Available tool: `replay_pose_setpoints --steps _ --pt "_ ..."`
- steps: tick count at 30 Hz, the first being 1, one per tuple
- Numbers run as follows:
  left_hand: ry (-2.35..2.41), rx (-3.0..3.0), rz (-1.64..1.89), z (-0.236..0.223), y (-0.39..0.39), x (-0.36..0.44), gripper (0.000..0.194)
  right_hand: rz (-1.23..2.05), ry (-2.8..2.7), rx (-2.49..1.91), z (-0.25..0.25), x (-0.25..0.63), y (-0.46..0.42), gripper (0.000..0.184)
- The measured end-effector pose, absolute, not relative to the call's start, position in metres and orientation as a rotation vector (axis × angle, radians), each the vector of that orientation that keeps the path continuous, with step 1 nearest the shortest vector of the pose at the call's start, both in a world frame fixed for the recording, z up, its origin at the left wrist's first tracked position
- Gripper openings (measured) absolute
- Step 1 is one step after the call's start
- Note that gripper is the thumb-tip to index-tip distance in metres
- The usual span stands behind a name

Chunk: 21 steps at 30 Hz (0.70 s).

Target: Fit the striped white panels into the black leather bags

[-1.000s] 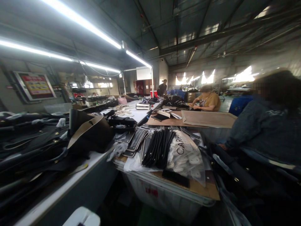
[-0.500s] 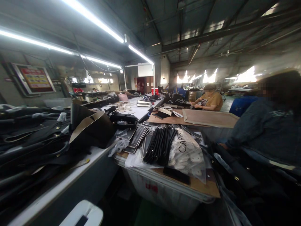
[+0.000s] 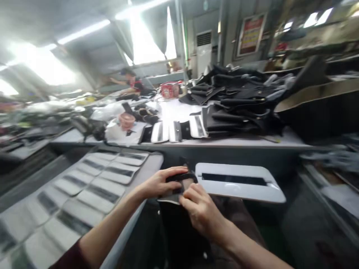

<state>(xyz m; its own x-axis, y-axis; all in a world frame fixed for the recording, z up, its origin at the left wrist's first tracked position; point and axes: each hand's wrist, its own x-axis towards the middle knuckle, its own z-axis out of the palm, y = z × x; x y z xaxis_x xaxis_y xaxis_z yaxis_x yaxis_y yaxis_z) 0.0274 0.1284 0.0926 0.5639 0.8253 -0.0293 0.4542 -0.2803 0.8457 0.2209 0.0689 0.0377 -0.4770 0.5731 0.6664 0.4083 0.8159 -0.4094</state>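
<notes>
Clasps black piece [image 3: 181, 228] by its top between bent thumb and fingers of left hand [image 3: 165, 182], pinches its pale edge in curled fingers of right hand [image 3: 200, 209], letting the rest hang below both. Cannot read blurred print on wall poster [image 3: 251, 34] or red box [image 3: 169, 90].

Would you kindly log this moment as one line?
left hand: holding black piece | right hand: gripping its upper part | to the right: white slotted board

1. Black piece [image 3: 179, 231]: partly hidden behind the right grip [image 3: 200, 209], its lower end too dark to make out
2. Pale panels [image 3: 82, 210]: blurred, cut off at the left and bottom edges
3. Wall poster [image 3: 251, 34]: lettering too blurred to read
4. Distant worker [image 3: 137, 86]: too small to tell what is held
</notes>
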Motion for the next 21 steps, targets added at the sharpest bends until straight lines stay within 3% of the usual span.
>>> replay_pose_setpoints --steps 10,17,21 --pt "0.887 1.960 0.559 0.083 0.136 0.024 0.050 0.149 -2.266 -0.436 0.032 0.245 0.027 0.031" --pt "0.783 1.932 0.522 0.082 0.137 0.028 0.049 0.088 -2.275 -0.377 0.034 0.245 0.013 0.024" --pt "0.739 1.924 0.557 0.085 0.134 0.025 0.050 0.254 -2.281 -0.468 0.021 0.248 -0.004 0.029"
